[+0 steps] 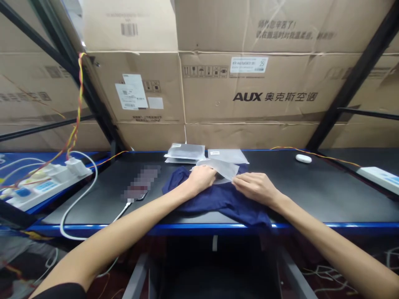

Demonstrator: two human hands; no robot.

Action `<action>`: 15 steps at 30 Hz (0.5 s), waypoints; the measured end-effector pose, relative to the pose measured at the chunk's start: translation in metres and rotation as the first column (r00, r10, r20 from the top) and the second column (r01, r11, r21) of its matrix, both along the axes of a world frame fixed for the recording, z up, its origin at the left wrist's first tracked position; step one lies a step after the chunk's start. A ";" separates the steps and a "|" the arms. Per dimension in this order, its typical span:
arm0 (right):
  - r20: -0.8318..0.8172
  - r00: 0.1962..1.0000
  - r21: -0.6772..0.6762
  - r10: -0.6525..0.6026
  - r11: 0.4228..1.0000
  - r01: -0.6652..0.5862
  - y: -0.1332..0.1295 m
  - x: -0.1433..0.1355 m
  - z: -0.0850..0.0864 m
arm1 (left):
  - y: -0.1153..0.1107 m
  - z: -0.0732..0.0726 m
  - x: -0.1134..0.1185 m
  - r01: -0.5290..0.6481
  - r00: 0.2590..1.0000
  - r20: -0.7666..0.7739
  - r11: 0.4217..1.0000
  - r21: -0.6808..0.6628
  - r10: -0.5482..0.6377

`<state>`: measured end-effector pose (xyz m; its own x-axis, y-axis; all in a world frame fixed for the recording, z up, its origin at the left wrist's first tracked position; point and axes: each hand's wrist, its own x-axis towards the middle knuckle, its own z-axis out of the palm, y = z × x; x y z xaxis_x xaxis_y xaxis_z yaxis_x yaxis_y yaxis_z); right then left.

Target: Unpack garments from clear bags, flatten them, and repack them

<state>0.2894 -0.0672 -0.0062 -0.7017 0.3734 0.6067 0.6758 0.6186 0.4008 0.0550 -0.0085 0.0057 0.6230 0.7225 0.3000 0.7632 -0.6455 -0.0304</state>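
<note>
Between my two hands is a translucent plastic bag (222,167), lying slanted over a dark blue cloth (215,201). My left hand (202,179) is closed at the bag's left part, with its fingertips partly hidden. The fingers of my right hand (254,186) pinch the bag's right corner. The cloth lies crumpled on the black table top (311,195), and one end hangs over the front edge. Just behind my hands lie a small stack of flat translucent packets (185,152) and another flat packet (229,155).
A blurred-out phone (141,185) with a white charging cable (75,201) lies at left. Further left is a white power strip (46,182); a second one (380,176) is at far right. A small white case (303,158) sits at back right. Cardboard boxes (212,99) wall the back.
</note>
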 end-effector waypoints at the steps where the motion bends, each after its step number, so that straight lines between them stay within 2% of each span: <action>1: -0.003 1.000 0.010 -0.004 1.000 0.004 0.000 0.000 0.000 | 0.001 -0.001 -0.003 0.025 1.000 0.002 1.000 -0.001 -0.025; 4: -0.024 0.999 0.016 -0.033 0.999 0.033 0.001 0.004 0.001 | 0.005 -0.005 -0.019 0.202 0.976 0.091 0.979 -0.018 -0.200; 6: -0.041 0.997 -0.012 -0.063 0.998 0.062 0.002 0.009 0.001 | 0.006 -0.006 -0.033 0.372 0.914 0.187 0.927 -0.040 -0.359; 8: -0.050 0.995 -0.053 -0.082 0.995 0.079 0.005 0.014 0.000 | 0.004 -0.004 -0.046 0.515 0.828 0.310 0.853 -0.088 -0.468; 10: -0.036 0.995 -0.099 -0.095 0.991 0.091 0.006 0.017 -0.001 | 0.000 0.000 -0.057 0.590 0.760 0.438 0.792 -0.157 -0.480; 12: -0.019 0.993 -0.126 -0.120 0.985 0.117 0.007 0.019 -0.002 | -0.006 0.004 -0.063 0.626 0.724 0.528 0.745 -0.231 -0.444; 15: -0.017 0.983 -0.124 -0.185 0.976 0.182 0.004 0.016 0.000 | -0.015 0.007 -0.067 0.643 0.702 0.584 0.715 -0.275 -0.407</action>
<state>0.3054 -0.0628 -0.0062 -0.5978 0.5662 0.5674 0.7921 0.5260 0.3097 -0.0118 -0.0231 0.0130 0.8101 0.4337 0.3945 0.1306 -0.7894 0.5998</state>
